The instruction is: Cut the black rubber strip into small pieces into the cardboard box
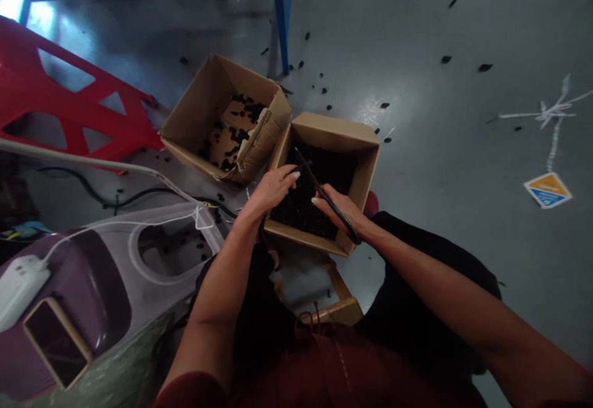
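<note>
Across most of the view, a smooth grey floor (440, 148). Along the top, a blue metal frame (280, 18). At left, a red plastic piece with cut-out openings (28, 80); below it, a purple plastic seat (97, 284). At centre, two open brown cardboard boxes side by side: a left box (185, 114) with scattered black bits inside, a right box (333, 125) with a dark layer of small pieces.

Over the right box, both bare hands. Right hand (340, 205) with fingers closed round a long, dark, scissor-like tool (317, 180), pointed up and leftward over the contents. Left hand (275, 187) with fingertips pinched on a small black piece (302, 168), just beside the tool's blades and above the right box.

On the purple seat, a pale-edged phone (58, 343) near a white power block (21, 287). At far right, an orange-and-blue tag (548, 190) on white string. Over the floor, scattered black fragments (485, 68).
</note>
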A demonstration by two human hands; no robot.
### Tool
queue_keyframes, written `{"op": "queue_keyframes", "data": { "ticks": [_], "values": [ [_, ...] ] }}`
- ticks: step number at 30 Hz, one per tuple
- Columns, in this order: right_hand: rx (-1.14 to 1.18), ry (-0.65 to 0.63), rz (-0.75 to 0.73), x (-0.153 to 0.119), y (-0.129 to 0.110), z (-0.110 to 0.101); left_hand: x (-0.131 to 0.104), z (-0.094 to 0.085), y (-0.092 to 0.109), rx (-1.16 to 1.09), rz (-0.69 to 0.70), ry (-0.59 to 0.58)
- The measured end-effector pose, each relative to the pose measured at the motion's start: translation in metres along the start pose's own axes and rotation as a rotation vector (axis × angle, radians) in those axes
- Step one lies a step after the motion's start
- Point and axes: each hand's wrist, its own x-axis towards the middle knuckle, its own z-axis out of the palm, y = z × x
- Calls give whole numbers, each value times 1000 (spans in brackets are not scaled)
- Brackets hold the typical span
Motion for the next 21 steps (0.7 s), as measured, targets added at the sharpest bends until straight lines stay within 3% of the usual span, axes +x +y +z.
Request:
{"op": "queue_keyframes", "data": {
  "ticks": [21],
  "values": [
    [14, 37, 7, -3, 4, 6, 1, 0, 1, 68, -30, -25]
  ]
}}
